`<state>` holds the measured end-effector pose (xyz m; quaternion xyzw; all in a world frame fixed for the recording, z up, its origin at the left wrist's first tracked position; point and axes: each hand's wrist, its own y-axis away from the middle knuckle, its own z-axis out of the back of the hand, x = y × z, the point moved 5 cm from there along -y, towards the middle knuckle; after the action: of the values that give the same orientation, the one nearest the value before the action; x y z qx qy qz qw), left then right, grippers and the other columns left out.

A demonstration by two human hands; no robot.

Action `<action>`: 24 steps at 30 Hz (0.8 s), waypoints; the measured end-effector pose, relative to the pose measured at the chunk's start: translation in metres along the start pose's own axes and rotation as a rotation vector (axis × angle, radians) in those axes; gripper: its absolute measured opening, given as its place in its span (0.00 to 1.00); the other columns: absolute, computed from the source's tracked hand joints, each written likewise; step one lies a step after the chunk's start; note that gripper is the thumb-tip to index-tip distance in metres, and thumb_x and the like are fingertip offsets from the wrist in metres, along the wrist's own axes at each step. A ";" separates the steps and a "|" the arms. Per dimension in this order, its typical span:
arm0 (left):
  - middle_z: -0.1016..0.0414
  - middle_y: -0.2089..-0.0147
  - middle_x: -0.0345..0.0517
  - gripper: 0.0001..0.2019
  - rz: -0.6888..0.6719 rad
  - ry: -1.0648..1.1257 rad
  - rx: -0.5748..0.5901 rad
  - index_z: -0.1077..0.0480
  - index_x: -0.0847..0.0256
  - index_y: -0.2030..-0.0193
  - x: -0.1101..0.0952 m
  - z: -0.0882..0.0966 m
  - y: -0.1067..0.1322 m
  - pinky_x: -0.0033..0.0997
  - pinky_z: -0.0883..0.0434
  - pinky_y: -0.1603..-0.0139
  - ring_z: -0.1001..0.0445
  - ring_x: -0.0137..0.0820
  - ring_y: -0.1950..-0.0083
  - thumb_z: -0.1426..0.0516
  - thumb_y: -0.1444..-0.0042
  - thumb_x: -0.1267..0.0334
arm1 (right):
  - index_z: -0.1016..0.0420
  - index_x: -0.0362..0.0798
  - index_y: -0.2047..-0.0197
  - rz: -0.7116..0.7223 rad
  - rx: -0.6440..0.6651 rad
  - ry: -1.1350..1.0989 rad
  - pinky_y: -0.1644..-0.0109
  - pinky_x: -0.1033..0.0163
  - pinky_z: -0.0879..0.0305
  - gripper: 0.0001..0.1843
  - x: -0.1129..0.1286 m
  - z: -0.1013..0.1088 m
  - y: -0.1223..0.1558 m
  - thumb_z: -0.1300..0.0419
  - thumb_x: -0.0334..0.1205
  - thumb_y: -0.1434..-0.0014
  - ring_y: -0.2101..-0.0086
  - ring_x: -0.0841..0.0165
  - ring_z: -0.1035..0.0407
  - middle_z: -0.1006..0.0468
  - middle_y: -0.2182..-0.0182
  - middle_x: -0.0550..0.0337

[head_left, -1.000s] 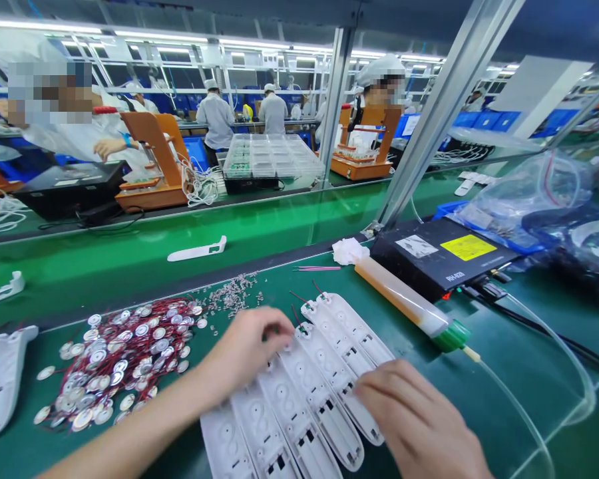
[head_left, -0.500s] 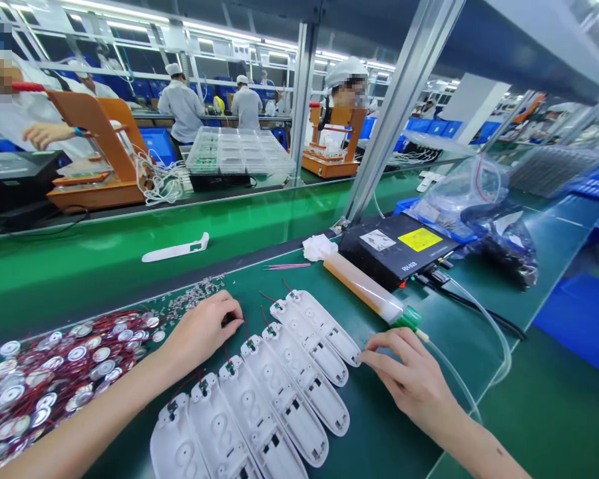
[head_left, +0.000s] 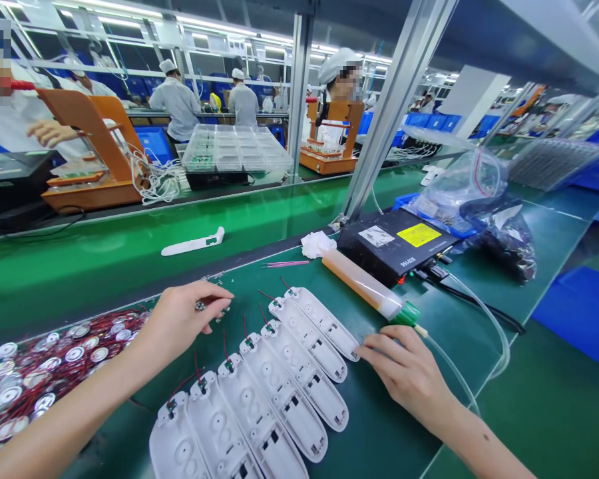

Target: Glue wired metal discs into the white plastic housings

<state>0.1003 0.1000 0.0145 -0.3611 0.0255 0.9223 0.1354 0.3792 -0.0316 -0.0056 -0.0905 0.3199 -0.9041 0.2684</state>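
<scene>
Several white plastic housings (head_left: 249, 398) lie side by side in a slanted row, open face up, each with a small green board and red wires at its upper end. My left hand (head_left: 187, 313) is over a scatter of small metal parts (head_left: 213, 278), beyond the row. Its thumb and index finger are pinched; what is between them is too small to make out. At the lower tip of the rightmost housing (head_left: 324, 322), the fingers of my right hand (head_left: 406, 369) are bent together and grip its end.
Silver discs with red wires (head_left: 50, 372) are heaped at left. Pink tweezers (head_left: 285, 264), an amber-filled syringe (head_left: 362, 286) with a hose and a black control box (head_left: 399, 243) lie behind the row. A white part (head_left: 192, 245) rests on the green belt (head_left: 130, 256). Co-workers sit beyond.
My left hand has moved left, away from the housings' red wires, onto the small metal parts. The white part on the belt has shifted right. My right hand stays at the housing tip.
</scene>
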 end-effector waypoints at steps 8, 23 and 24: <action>0.36 0.81 0.34 0.14 0.248 0.401 0.293 0.32 0.60 0.75 -0.037 -0.026 0.035 0.22 0.42 0.85 0.38 0.22 0.87 0.43 0.56 0.50 | 0.26 0.43 0.61 0.034 -0.009 0.096 0.64 0.60 0.39 0.15 0.012 0.009 -0.001 0.52 0.22 0.42 0.68 0.68 0.36 0.24 0.70 0.57; 0.38 0.84 0.34 0.18 0.391 0.531 0.521 0.35 0.61 0.77 -0.035 -0.051 0.088 0.24 0.39 0.85 0.41 0.23 0.85 0.40 0.58 0.47 | 0.27 0.46 0.68 0.021 -0.135 -0.389 0.67 0.64 0.35 0.19 0.103 0.003 -0.068 0.57 0.38 0.34 0.73 0.72 0.32 0.24 0.74 0.60; 0.35 0.80 0.36 0.15 0.283 0.346 0.468 0.33 0.61 0.76 -0.028 -0.044 0.084 0.25 0.35 0.81 0.37 0.25 0.81 0.40 0.55 0.50 | 0.27 0.47 0.68 0.031 -0.120 -0.383 0.66 0.65 0.35 0.18 0.101 0.002 -0.066 0.56 0.38 0.34 0.72 0.72 0.32 0.24 0.74 0.60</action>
<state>0.1261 0.0068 -0.0034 -0.4645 0.3097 0.8259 0.0788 0.2672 -0.0448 0.0367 -0.2718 0.3175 -0.8454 0.3326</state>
